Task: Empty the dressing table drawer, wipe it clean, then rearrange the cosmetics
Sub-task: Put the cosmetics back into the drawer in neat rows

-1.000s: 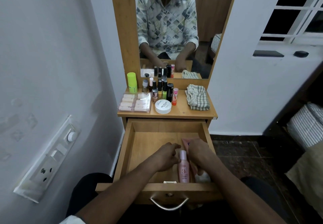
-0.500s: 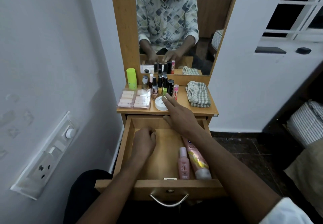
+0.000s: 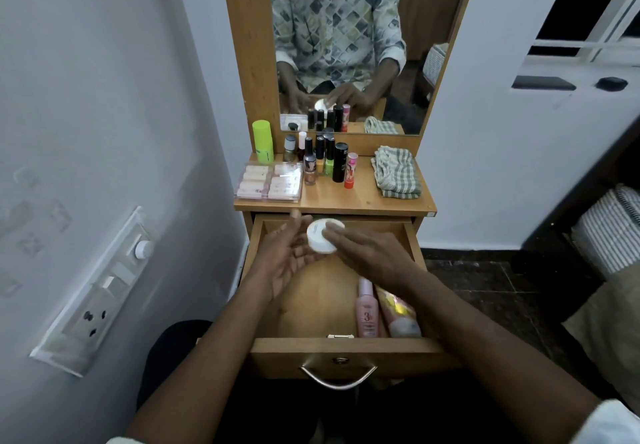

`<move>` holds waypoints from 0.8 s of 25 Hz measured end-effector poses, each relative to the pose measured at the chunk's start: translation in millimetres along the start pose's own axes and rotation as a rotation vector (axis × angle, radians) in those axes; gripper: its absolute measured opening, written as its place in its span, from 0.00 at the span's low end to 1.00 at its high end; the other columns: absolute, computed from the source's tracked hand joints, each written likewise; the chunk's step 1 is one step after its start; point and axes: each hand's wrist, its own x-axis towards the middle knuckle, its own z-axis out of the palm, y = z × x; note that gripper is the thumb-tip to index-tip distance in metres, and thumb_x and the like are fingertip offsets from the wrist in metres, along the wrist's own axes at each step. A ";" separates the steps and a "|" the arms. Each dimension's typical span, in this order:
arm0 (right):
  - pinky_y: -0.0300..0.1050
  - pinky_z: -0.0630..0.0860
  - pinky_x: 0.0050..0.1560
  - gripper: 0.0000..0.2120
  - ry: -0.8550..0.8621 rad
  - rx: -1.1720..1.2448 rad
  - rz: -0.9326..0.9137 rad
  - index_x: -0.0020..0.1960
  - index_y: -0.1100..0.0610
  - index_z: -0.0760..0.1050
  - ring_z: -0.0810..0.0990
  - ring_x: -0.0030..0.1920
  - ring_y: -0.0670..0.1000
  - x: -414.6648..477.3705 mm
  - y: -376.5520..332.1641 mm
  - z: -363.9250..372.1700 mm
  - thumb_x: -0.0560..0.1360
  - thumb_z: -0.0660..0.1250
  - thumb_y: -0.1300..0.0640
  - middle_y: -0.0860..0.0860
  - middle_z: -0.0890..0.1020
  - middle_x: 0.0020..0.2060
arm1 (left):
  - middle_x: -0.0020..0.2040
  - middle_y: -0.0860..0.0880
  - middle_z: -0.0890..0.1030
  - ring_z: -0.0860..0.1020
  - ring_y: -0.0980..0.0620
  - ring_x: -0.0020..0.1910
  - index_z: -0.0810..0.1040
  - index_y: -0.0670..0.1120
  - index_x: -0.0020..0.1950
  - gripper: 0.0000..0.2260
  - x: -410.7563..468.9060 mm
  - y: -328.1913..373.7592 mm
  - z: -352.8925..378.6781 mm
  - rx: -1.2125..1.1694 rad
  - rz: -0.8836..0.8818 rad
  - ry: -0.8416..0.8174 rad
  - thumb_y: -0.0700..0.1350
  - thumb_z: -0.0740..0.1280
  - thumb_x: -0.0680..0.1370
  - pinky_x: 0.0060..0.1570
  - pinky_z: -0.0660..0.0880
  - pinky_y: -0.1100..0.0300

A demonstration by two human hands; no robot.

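White jar (image 3: pixel 323 240) is resting above the drawer (image 3: pixel 294 350) against the spread left hand (image 3: pixel 284 256); the right hand (image 3: pixel 367 249) is pressing it with straight fingers.

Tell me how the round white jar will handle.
The white jar looks rigid and probably light, since flat fingers of the left hand and right hand carry it. Smooth, so possibly slippery. On edge, its round shape could roll.
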 end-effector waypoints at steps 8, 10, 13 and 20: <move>0.37 0.72 0.50 0.14 -0.100 0.152 0.549 0.60 0.54 0.78 0.80 0.54 0.50 -42.1 0.5 -22.0 0.75 0.66 0.61 0.51 0.80 0.58 | 0.42 0.45 0.85 0.80 0.56 0.35 0.84 0.40 0.49 0.04 -12.2 -27.4 4.0 0.931 -0.170 -0.118 0.38 0.72 0.75 0.27 0.72 0.68; 0.39 0.73 0.49 0.12 -0.299 0.091 0.640 0.60 0.54 0.78 0.78 0.50 0.49 -41.9 -3.9 -13.4 0.77 0.64 0.58 0.51 0.80 0.54 | 0.43 0.46 0.85 0.80 0.57 0.37 0.85 0.41 0.48 0.04 -12.4 -32.4 3.7 1.051 -0.142 -0.127 0.39 0.74 0.74 0.30 0.73 0.69; 0.43 0.78 0.50 0.10 -0.491 -0.004 0.663 0.57 0.55 0.78 0.77 0.44 0.48 -47.7 -8.8 -2.0 0.79 0.64 0.53 0.52 0.80 0.53 | 0.44 0.45 0.86 0.81 0.56 0.38 0.85 0.41 0.47 0.05 -14.2 -37.4 8.0 1.143 -0.112 -0.123 0.39 0.75 0.73 0.29 0.72 0.70; 0.43 0.79 0.49 0.13 -0.525 0.078 0.725 0.54 0.57 0.79 0.77 0.41 0.48 -50.5 -6.7 8.6 0.78 0.64 0.48 0.53 0.81 0.51 | 0.45 0.44 0.86 0.83 0.51 0.46 0.86 0.40 0.47 0.07 -13.0 -47.0 13.1 1.253 0.002 -0.162 0.38 0.77 0.70 0.45 0.79 0.61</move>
